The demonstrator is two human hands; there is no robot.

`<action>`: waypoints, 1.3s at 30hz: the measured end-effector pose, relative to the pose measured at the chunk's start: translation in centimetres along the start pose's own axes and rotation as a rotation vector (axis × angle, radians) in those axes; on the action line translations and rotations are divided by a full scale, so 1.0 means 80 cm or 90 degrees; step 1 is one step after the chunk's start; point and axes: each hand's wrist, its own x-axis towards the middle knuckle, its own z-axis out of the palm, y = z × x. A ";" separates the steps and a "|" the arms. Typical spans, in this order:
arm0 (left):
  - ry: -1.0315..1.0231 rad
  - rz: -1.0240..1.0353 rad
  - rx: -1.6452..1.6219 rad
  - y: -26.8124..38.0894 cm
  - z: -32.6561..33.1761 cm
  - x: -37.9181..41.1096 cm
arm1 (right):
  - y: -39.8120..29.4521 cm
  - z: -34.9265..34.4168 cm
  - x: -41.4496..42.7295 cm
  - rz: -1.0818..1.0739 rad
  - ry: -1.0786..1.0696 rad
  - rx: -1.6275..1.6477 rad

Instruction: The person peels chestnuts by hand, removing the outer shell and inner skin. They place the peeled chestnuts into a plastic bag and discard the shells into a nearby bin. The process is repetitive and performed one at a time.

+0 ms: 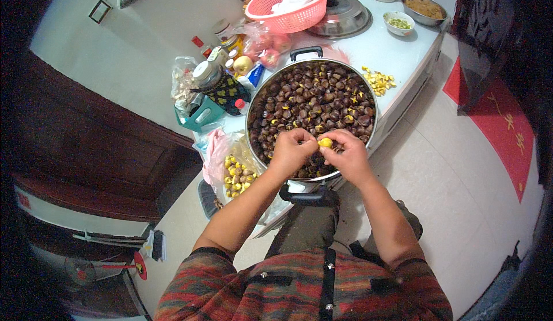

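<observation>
Over a large metal pot, both my hands meet near its front rim. Dark brown chestnuts fill the pot, several of them split to show yellow flesh. Between the thumb and fingers of my right hand is a peeled yellow chestnut. My left hand is curled, its fingertips pinched together right beside that chestnut; whether they hold a bit of shell is hidden. At the pot's lower left, a plastic bag contains yellow and brown chestnut pieces, partly behind my left forearm.
Yellow pieces lie on the white counter right of the pot. Behind it are a pink plastic basket, a pot lid and bagged apples. Jars and a green basket crowd the left. Black handles jut from the pot.
</observation>
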 end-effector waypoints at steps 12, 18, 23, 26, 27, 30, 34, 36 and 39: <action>-0.205 -0.180 -0.495 0.011 -0.010 -0.003 | -0.006 -0.013 0.008 0.117 -0.008 0.424; -0.163 -0.174 -0.399 0.006 -0.004 -0.001 | -0.007 -0.013 0.008 0.161 0.017 0.386; -0.137 -0.156 -0.336 0.011 0.005 -0.003 | -0.004 -0.014 0.009 0.151 0.030 0.400; -0.118 -0.153 -0.322 0.015 0.009 -0.003 | -0.006 -0.013 0.009 0.145 0.025 0.413; -0.117 -0.151 -0.316 0.017 0.009 -0.003 | -0.003 -0.013 0.009 0.140 0.021 0.411; -0.103 -0.145 -0.297 0.015 0.008 -0.001 | -0.009 -0.011 0.008 0.139 0.027 0.386; -0.066 -0.114 -0.231 0.015 0.010 0.001 | -0.001 -0.007 0.007 0.078 0.047 0.236; -0.049 -0.119 -0.230 0.014 0.011 0.001 | 0.000 -0.005 0.007 0.015 0.073 0.121; -0.032 -0.127 -0.201 0.015 0.012 0.001 | -0.003 -0.002 0.005 -0.056 0.101 -0.001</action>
